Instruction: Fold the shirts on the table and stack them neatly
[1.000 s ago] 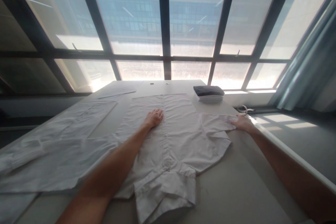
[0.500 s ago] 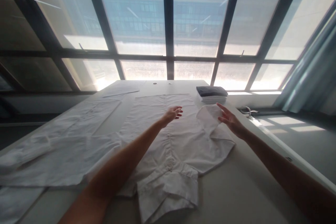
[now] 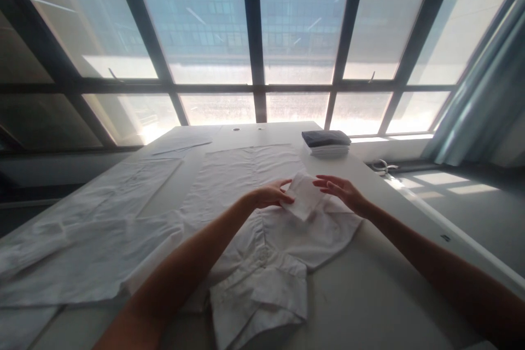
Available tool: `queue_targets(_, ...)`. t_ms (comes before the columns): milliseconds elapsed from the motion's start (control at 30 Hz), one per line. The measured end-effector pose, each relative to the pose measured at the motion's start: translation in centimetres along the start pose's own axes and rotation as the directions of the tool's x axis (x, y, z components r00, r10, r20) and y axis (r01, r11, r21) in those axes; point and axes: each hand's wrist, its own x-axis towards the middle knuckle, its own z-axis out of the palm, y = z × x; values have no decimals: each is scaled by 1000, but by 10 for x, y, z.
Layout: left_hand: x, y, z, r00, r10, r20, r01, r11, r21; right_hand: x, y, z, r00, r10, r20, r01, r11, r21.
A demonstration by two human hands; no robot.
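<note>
A white button-front shirt (image 3: 229, 175) lies spread on the white table, its collar (image 3: 262, 298) towards me and its hem at the far side. The end of the sleeve (image 3: 304, 197) on the right is folded in over the body and raised. My left hand (image 3: 273, 194) pinches the left edge of this sleeve end, thumb on top. At its right edge is my right hand (image 3: 340, 192), fingers stretched out and slightly apart, the tips at the cloth. Whether those tips press on the fabric I cannot tell.
More white garments (image 3: 94, 251) lie flat along the left of the table. At the far right stands a stack of folded clothes (image 3: 326, 143), dark on top and white below. Large windows (image 3: 303, 22) rise behind the table, and a grey-blue curtain (image 3: 479, 87) hangs on the right.
The raised sleeve end has moved left, inwards over the shirt. My left hand has gone right and closed on its edge. My right hand has moved left with it, and its fingers have straightened.
</note>
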Motion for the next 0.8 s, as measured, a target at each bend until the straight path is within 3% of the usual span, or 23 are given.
queue_targets(67, -6, 8, -10, 998, -27, -59, 27, 1000, 8, 5, 7, -6, 975, -23, -220, 14, 999, -41)
queue_targets(200, -23, 29, -46, 961, 18, -277, -17, 1000, 4, 13, 26, -29, 836, -48, -547, -27, 991, -128)
queue_targets(333, -36, 39, -83, 806, 133, -576, -162, 987, 1, 17, 47, -48, 756, 5, -654, -151, 974, -167)
queue_targets(433, -40, 39, -102, 722, 175, -669, -253, 967, -21, 18, 62, -54, 771, 20, -637, -206, 954, -219)
queue_targets(633, -52, 35, -126, 695, 211, -687, -393, 912, -117, 18, 75, -57, 875, -29, -484, -165, 920, -355)
queue_targets(800, -65, 28, -147, 618, 200, -761, -503, 844, -187, 18, 77, -55, 918, -29, -396, -140, 909, -391)
